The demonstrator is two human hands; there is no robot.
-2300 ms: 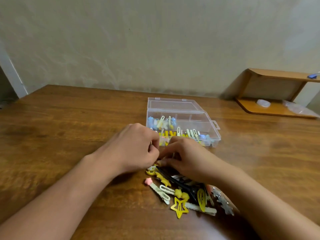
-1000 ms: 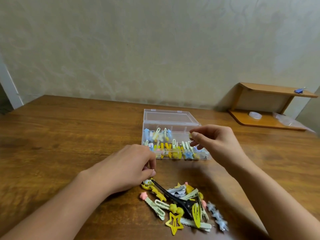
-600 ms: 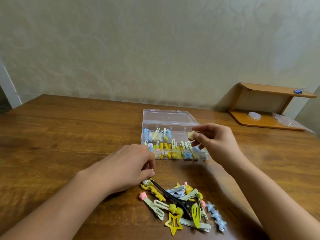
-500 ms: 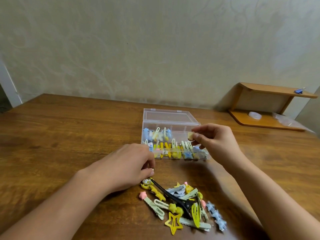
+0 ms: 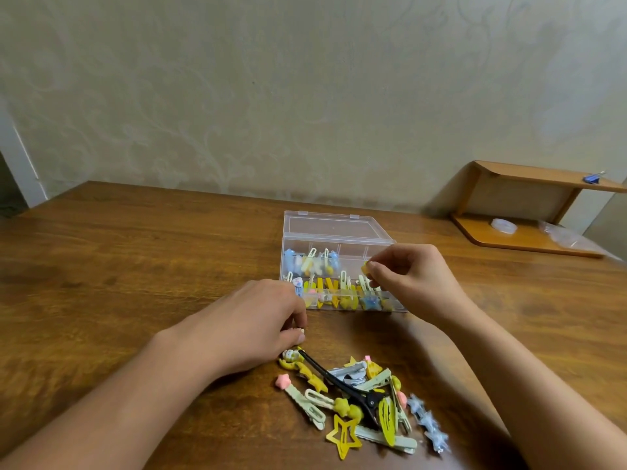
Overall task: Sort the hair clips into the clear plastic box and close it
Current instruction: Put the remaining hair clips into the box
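A small yellow clip (image 5: 365,268), pinched by the right hand (image 5: 415,283), has been lifted from the pile (image 5: 356,401) over the clear plastic box (image 5: 334,232); the left hand's (image 5: 251,330) fingers are curled, contents unclear.

No readable text, no labels, no brands, no numbers, no signs anywhere

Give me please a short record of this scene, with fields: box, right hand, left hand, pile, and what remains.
box: clear box, lid open, clips in its near compartments
right hand: right hand pinches a yellow clip over the box
left hand: left hand curled at the pile's edge; its hold cannot be told
pile: loose clips on the table
remaining: pile unsorted, box not closed
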